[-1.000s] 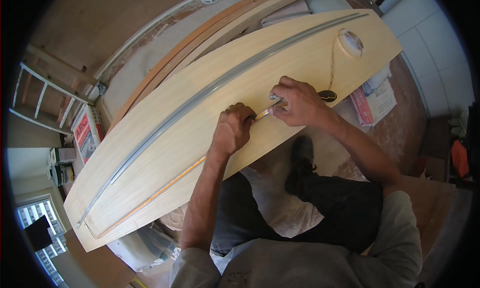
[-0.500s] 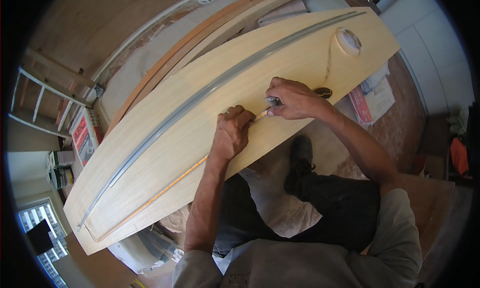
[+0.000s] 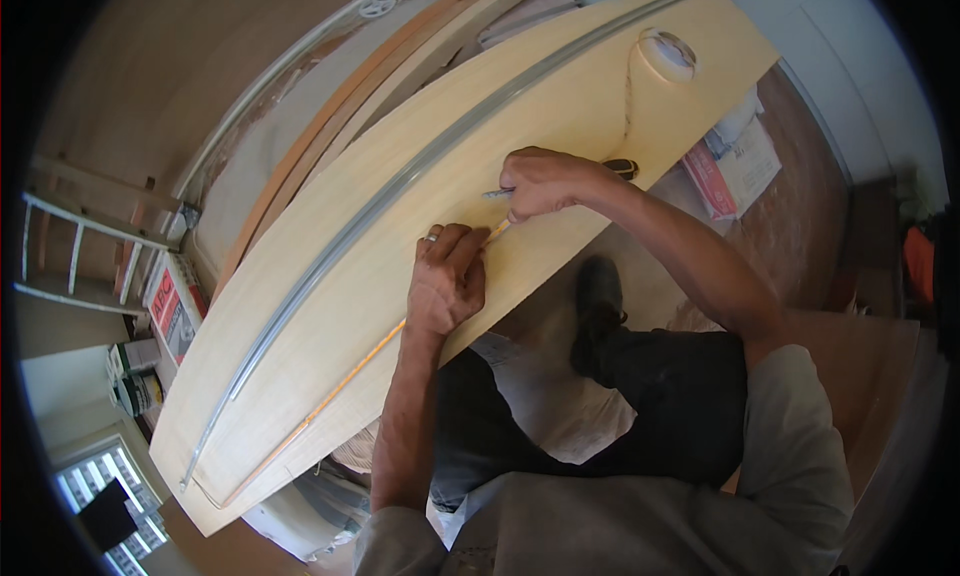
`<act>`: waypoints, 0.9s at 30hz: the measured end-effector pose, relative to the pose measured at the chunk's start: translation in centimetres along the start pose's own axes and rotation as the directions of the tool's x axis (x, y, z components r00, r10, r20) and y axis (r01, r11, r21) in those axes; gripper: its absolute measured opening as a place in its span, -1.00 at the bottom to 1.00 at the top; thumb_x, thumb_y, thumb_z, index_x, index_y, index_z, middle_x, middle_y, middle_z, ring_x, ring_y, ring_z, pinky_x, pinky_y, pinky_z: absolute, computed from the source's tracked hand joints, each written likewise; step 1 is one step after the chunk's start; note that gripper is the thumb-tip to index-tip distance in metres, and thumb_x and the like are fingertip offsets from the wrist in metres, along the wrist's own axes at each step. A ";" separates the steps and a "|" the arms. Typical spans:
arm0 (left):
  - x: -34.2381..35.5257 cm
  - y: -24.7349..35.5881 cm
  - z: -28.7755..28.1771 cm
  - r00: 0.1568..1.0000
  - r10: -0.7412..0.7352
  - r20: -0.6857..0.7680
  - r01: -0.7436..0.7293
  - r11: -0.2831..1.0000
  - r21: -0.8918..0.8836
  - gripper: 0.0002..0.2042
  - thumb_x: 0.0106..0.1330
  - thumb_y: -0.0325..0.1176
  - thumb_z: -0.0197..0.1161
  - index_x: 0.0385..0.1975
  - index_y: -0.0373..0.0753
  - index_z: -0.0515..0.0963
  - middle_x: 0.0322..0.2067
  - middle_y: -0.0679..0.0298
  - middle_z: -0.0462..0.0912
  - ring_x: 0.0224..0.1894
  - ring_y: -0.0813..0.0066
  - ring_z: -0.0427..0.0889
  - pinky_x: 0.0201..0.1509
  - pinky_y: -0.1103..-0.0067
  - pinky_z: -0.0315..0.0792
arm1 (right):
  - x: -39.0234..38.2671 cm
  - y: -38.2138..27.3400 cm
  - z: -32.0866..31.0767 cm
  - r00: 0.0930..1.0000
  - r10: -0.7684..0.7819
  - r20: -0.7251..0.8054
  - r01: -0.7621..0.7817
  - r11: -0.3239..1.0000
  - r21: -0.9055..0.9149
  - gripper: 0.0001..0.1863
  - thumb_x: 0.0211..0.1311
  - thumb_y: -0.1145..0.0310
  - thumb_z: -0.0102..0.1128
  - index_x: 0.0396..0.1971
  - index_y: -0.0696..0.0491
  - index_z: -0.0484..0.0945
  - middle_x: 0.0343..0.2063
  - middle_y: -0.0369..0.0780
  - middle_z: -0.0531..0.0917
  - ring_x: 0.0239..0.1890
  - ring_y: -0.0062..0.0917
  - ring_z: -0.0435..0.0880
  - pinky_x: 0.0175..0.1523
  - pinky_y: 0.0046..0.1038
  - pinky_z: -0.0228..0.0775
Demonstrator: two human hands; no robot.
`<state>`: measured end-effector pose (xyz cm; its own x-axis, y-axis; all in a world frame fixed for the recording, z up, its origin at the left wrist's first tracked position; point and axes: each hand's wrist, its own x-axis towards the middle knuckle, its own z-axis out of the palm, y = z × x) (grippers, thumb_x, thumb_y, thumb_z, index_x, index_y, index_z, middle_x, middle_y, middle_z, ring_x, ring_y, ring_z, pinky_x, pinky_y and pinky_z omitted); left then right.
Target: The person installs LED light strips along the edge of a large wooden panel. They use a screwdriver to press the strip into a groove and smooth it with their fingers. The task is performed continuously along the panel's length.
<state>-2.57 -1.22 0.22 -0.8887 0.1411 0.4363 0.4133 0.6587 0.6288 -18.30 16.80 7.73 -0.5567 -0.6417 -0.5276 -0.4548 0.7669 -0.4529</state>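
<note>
A long pale wooden board (image 3: 560,146) lies slantwise in front of me. Along it runs a narrow orange strip (image 3: 335,394), passing under my left hand towards my right. My left hand (image 3: 447,278), with a ring on one finger, rests on the board, its bent fingers pressed together on the strip. Just up and to the right, my right hand (image 3: 548,184) is closed around a slim grey tool (image 3: 497,193) whose end pokes out leftward; its kind is hidden. The strip (image 3: 495,234) shows between both hands. Beside my right wrist lies a black-and-yellow oval object (image 3: 622,168).
Long grey channels (image 3: 400,184) lie lengthwise on the board. A white reel (image 3: 668,56) with a loose strip rests at its far right. Timber lengths (image 3: 330,116) run behind it, a ladder (image 3: 80,236) stands left, and a red-and-white package (image 3: 735,166) sits right.
My view has shifted, so the board sits differently in the picture. My right hand has turned and closed more tightly, and the grey tool now points left. The left hand stays on the strip.
</note>
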 end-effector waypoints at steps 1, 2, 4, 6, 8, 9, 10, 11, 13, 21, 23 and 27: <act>-0.1 0.1 -0.1 1.000 0.015 0.016 -0.015 1.000 0.018 -0.71 0.18 -0.64 0.36 -0.09 -0.25 0.74 -0.19 0.16 0.69 -0.14 0.07 0.65 -0.07 0.25 0.45 | 0.1 0.2 0.1 1.000 -0.010 0.005 0.010 1.000 0.004 -0.63 -0.04 0.26 0.50 -0.43 0.33 0.71 -0.51 0.09 0.68 -0.42 -0.12 0.70 -0.27 -0.10 0.48; -0.1 0.1 -0.1 0.999 0.029 0.033 -0.030 0.999 0.035 -0.71 0.17 -0.62 0.39 -0.09 -0.25 0.73 -0.18 0.16 0.69 -0.14 0.07 0.65 -0.07 0.25 0.45 | 0.3 0.4 0.1 1.000 -0.019 0.010 0.019 1.000 0.007 -0.62 -0.05 0.26 0.50 -0.42 0.33 0.71 -0.51 0.09 0.68 -0.42 -0.12 0.70 -0.27 -0.11 0.49; -0.1 -0.5 0.1 0.997 0.050 0.059 -0.054 0.996 0.077 -0.74 0.21 -0.58 0.38 -0.10 -0.22 0.73 -0.18 0.20 0.65 -0.16 0.10 0.63 -0.10 0.25 0.42 | 0.4 0.4 0.3 0.999 -0.029 0.028 0.028 1.000 0.008 -0.62 -0.05 0.26 0.51 -0.41 0.33 0.72 -0.52 0.08 0.67 -0.42 -0.13 0.70 -0.27 -0.11 0.49; -0.3 -0.6 0.4 0.996 0.065 0.067 -0.072 0.991 0.117 -0.79 0.26 -0.55 0.36 -0.13 -0.22 0.73 -0.22 0.23 0.62 -0.19 0.14 0.61 -0.12 0.25 0.39 | 0.3 0.1 0.1 0.998 -0.031 0.053 0.032 1.000 0.000 -0.62 -0.04 0.26 0.51 -0.40 0.33 0.73 -0.52 0.08 0.67 -0.41 -0.13 0.71 -0.26 -0.11 0.49; -0.2 -0.4 0.4 0.994 0.078 0.072 -0.087 0.987 0.135 -0.80 0.26 -0.56 0.34 -0.13 -0.22 0.73 -0.21 0.24 0.63 -0.19 0.15 0.61 -0.12 0.26 0.39 | -0.2 -0.5 -0.4 0.998 -0.022 0.056 0.021 0.999 0.024 -0.64 -0.06 0.29 0.49 -0.41 0.34 0.72 -0.53 0.07 0.67 -0.42 -0.15 0.71 -0.28 -0.11 0.49; -0.2 -0.4 0.4 0.994 0.083 0.074 -0.093 0.985 0.145 -0.80 0.27 -0.57 0.33 -0.13 -0.23 0.73 -0.21 0.24 0.63 -0.19 0.16 0.61 -0.12 0.27 0.39 | -0.3 -0.7 -0.4 0.998 -0.019 0.059 0.016 0.999 0.035 -0.65 -0.07 0.31 0.47 -0.42 0.34 0.72 -0.53 0.07 0.67 -0.42 -0.16 0.71 -0.29 -0.10 0.49; -0.1 -0.3 0.4 0.993 0.091 0.077 -0.102 0.984 0.144 -0.77 0.25 -0.59 0.34 -0.12 -0.25 0.73 -0.20 0.22 0.65 -0.19 0.15 0.61 -0.13 0.28 0.39 | 0.0 -0.6 -0.3 0.997 -0.017 0.073 0.016 1.000 0.013 -0.67 -0.08 0.33 0.45 -0.42 0.34 0.72 -0.54 0.07 0.67 -0.44 -0.16 0.70 -0.31 -0.10 0.48; 0.0 -0.2 0.3 0.992 0.099 0.080 -0.110 0.984 0.143 -0.75 0.23 -0.62 0.35 -0.10 -0.26 0.73 -0.19 0.20 0.66 -0.20 0.15 0.62 -0.13 0.28 0.39 | 0.3 -0.3 -0.3 0.996 -0.015 0.087 0.016 1.000 -0.009 -0.68 -0.09 0.35 0.44 -0.43 0.34 0.72 -0.55 0.07 0.67 -0.46 -0.17 0.70 -0.32 -0.10 0.48; -0.1 -0.2 0.3 0.991 0.101 0.086 -0.112 0.983 0.146 -0.74 0.23 -0.62 0.34 -0.09 -0.27 0.73 -0.17 0.21 0.68 -0.19 0.16 0.62 -0.13 0.29 0.39 | 0.3 -0.2 -0.2 0.996 -0.019 0.087 0.021 1.000 -0.022 -0.70 -0.12 0.37 0.41 -0.46 0.34 0.71 -0.57 0.07 0.66 -0.49 -0.17 0.69 -0.36 -0.10 0.47; 0.0 -0.3 0.4 0.988 0.107 0.108 -0.123 0.980 0.158 -0.74 0.26 -0.59 0.28 -0.08 -0.27 0.72 -0.12 0.25 0.68 -0.15 0.20 0.63 -0.12 0.29 0.40 | 1.7 -0.1 1.0 0.998 -0.054 0.033 0.058 0.984 -0.170 -0.84 -0.17 0.49 0.23 -0.66 0.31 0.65 -0.63 0.09 0.64 -0.54 -0.18 0.69 -0.41 -0.12 0.47; 0.0 -0.2 0.3 0.988 0.099 0.119 -0.118 0.980 0.163 -0.73 0.25 -0.59 0.26 -0.07 -0.28 0.72 -0.11 0.25 0.68 -0.14 0.19 0.63 -0.11 0.28 0.41 | 1.6 -0.4 1.0 0.996 -0.089 -0.001 0.087 0.978 -0.190 -0.87 -0.21 0.53 0.20 -0.66 0.29 0.67 -0.62 0.09 0.65 -0.53 -0.17 0.70 -0.41 -0.13 0.48; -0.3 -0.4 0.0 0.988 0.095 0.122 -0.114 0.980 0.161 -0.72 0.24 -0.60 0.23 -0.07 -0.29 0.71 -0.10 0.23 0.69 -0.12 0.17 0.63 -0.09 0.27 0.43 | 0.6 -2.5 -0.6 1.000 -0.015 0.016 0.018 0.980 -0.196 -0.89 -0.24 0.54 0.26 -0.65 0.26 0.69 -0.60 0.08 0.68 -0.53 -0.14 0.71 -0.41 -0.14 0.51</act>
<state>-2.43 -1.58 -0.18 -0.8628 0.2919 0.4127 0.4746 0.7489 0.4625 -17.93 14.48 8.97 -0.5383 -0.6536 -0.5320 -0.5925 0.7425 -0.3126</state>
